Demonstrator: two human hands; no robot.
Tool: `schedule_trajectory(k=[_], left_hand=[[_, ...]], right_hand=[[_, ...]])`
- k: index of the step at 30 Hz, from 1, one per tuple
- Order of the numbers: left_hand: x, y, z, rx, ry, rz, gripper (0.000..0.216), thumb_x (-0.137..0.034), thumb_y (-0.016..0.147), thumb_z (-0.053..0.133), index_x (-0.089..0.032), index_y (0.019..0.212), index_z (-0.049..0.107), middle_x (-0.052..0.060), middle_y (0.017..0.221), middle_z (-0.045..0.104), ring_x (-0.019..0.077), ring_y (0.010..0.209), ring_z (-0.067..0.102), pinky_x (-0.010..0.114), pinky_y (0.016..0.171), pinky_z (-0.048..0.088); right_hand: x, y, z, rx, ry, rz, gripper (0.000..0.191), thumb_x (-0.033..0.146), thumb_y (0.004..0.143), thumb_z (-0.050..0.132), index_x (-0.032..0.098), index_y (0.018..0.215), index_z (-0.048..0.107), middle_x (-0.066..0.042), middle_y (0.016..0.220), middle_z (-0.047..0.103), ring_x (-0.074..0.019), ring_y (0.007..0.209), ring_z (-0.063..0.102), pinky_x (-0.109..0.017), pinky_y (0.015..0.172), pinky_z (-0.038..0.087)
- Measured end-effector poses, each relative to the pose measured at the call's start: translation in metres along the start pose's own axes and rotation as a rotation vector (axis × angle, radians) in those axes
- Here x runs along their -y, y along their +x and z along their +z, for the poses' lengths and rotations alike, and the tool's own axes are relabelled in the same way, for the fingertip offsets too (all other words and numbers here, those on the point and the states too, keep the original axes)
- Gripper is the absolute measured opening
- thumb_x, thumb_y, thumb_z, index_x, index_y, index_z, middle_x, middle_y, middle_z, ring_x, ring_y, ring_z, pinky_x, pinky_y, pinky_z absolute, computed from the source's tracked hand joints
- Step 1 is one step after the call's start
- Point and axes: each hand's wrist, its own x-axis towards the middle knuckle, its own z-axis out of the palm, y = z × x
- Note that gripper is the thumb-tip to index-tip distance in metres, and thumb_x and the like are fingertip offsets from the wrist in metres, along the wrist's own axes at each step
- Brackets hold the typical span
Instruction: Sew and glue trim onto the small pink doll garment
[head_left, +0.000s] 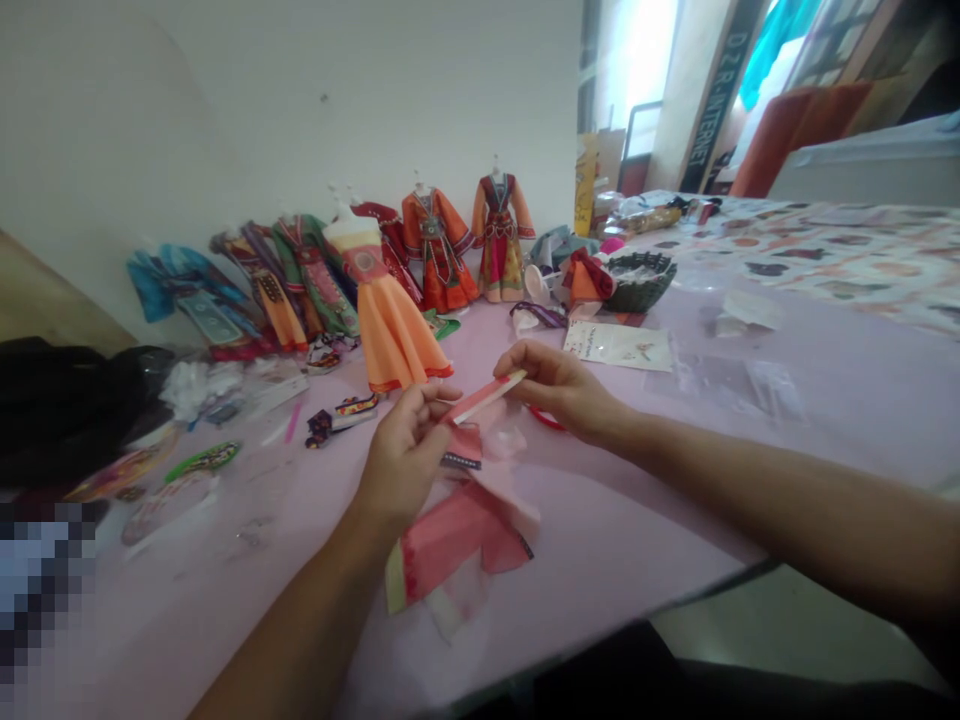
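Both hands meet over the near middle of the pale pink table cover [637, 540]. The left hand [405, 452] has its fingers curled in and its thumb pressed down on the near end of a narrow pink-and-cream fabric strip [487, 397]. The right hand [559, 385] pinches the far end of that strip between thumb and fingertips, with its other fingers bent close together. The strip runs slantwise between the two hands, just above the table.

Below the left hand hangs a small pink-red doll robe with a dark-trimmed hem [457, 540]. Its lower part lies on the cover; I cannot tell whether the strip is joined to it. A thin red ring [544, 418] lies just under the right hand.

Along the far side stands a row of small doll dresses on stands, the nearest a flared orange dress [390, 325]. To the right of them sits a dark woven basket [640, 282], with a white printed card [619, 347] lying nearer. A heap of black cloth [67, 400] lies at the far left.
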Motion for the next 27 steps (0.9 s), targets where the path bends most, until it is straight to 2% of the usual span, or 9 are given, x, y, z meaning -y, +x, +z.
schedule_trajectory(k=[5, 8, 11, 13, 15, 19, 22, 24, 27], left_hand=[[-0.0001, 0.0016, -0.0037, -0.071, -0.04, -0.015, 0.027, -0.016, 0.072, 0.056, -0.02, 0.097, 0.068, 0.0, 0.085, 0.069, 0.0137, 0.072, 0.062, 0.025, 0.064, 0.047], [0.001, 0.0023, -0.0042, -0.154, -0.014, -0.038, 0.022, -0.018, 0.076, 0.054, -0.02, 0.093, 0.069, 0.001, 0.087, 0.07, 0.015, 0.077, 0.062, 0.028, 0.071, 0.045], [0.0009, 0.0028, -0.0041, -0.196, 0.018, -0.019, 0.018, -0.024, 0.084, 0.055, -0.02, 0.095, 0.069, 0.002, 0.098, 0.071, 0.0168, 0.084, 0.064, 0.031, 0.078, 0.045], [-0.0004, 0.0017, -0.003, -0.157, 0.052, 0.015, 0.018, -0.032, 0.089, 0.056, -0.021, 0.095, 0.068, 0.003, 0.102, 0.071, 0.0184, 0.089, 0.064, 0.032, 0.082, 0.046], [-0.002, -0.0005, -0.0011, -0.066, 0.113, 0.041, 0.02, -0.038, 0.09, 0.059, -0.021, 0.093, 0.068, 0.002, 0.096, 0.07, 0.0197, 0.09, 0.063, 0.033, 0.083, 0.046], [-0.0011, -0.0043, 0.0028, 0.075, 0.207, 0.019, 0.025, -0.044, 0.093, 0.059, -0.021, 0.086, 0.065, 0.0, 0.08, 0.062, 0.0187, 0.081, 0.057, 0.032, 0.077, 0.046], [0.0039, -0.0039, 0.004, 0.151, 0.198, -0.013, 0.026, -0.046, 0.091, 0.063, -0.021, 0.09, 0.065, 0.0, 0.082, 0.061, 0.0178, 0.079, 0.057, 0.031, 0.073, 0.046], [0.0067, -0.0028, 0.0041, 0.183, 0.174, -0.019, 0.024, -0.044, 0.089, 0.066, -0.021, 0.091, 0.064, 0.0, 0.083, 0.061, 0.017, 0.077, 0.057, 0.03, 0.07, 0.046], [0.0069, -0.0018, 0.0035, 0.152, 0.163, 0.008, 0.021, -0.039, 0.088, 0.066, -0.021, 0.079, 0.061, -0.002, 0.074, 0.054, 0.0143, 0.069, 0.051, 0.028, 0.064, 0.041]], right_hand=[[0.0001, 0.001, -0.0007, -0.011, -0.04, -0.038, 0.019, 0.027, 0.084, 0.079, 0.018, 0.09, 0.063, 0.0, 0.085, 0.062, -0.0101, 0.071, 0.056, -0.024, 0.064, 0.046], [-0.001, 0.0006, -0.001, -0.006, -0.057, -0.022, 0.019, 0.026, 0.084, 0.079, 0.018, 0.091, 0.063, -0.001, 0.087, 0.063, -0.0116, 0.073, 0.058, -0.026, 0.066, 0.047], [-0.0027, -0.001, -0.0003, 0.016, -0.086, -0.017, 0.017, 0.025, 0.085, 0.076, 0.018, 0.093, 0.063, -0.001, 0.085, 0.063, -0.012, 0.072, 0.056, -0.027, 0.066, 0.045], [-0.0033, -0.0023, 0.0007, 0.037, -0.099, -0.017, 0.015, 0.024, 0.086, 0.075, 0.019, 0.094, 0.064, 0.0, 0.084, 0.061, -0.0116, 0.07, 0.053, -0.027, 0.064, 0.042], [-0.0032, -0.0033, 0.0017, 0.052, -0.102, -0.025, 0.013, 0.023, 0.086, 0.074, 0.019, 0.094, 0.064, 0.001, 0.083, 0.061, -0.0113, 0.07, 0.052, -0.027, 0.063, 0.041], [-0.0018, -0.004, 0.0028, 0.056, -0.08, -0.04, 0.012, 0.021, 0.086, 0.073, 0.018, 0.094, 0.063, 0.0, 0.085, 0.061, -0.0109, 0.071, 0.052, -0.027, 0.066, 0.041], [-0.0012, -0.0047, 0.0038, 0.057, -0.072, -0.029, 0.012, 0.02, 0.086, 0.073, 0.018, 0.094, 0.064, 0.0, 0.084, 0.06, -0.0112, 0.072, 0.052, -0.027, 0.066, 0.041], [-0.001, -0.0053, 0.0047, 0.066, -0.077, -0.02, 0.013, 0.022, 0.086, 0.074, 0.018, 0.095, 0.064, 0.0, 0.085, 0.059, -0.0115, 0.073, 0.052, -0.027, 0.066, 0.041], [-0.0002, -0.0058, 0.0056, 0.072, -0.087, -0.001, 0.017, 0.026, 0.086, 0.075, 0.019, 0.097, 0.064, 0.0, 0.087, 0.061, -0.0119, 0.074, 0.052, -0.027, 0.067, 0.043]])
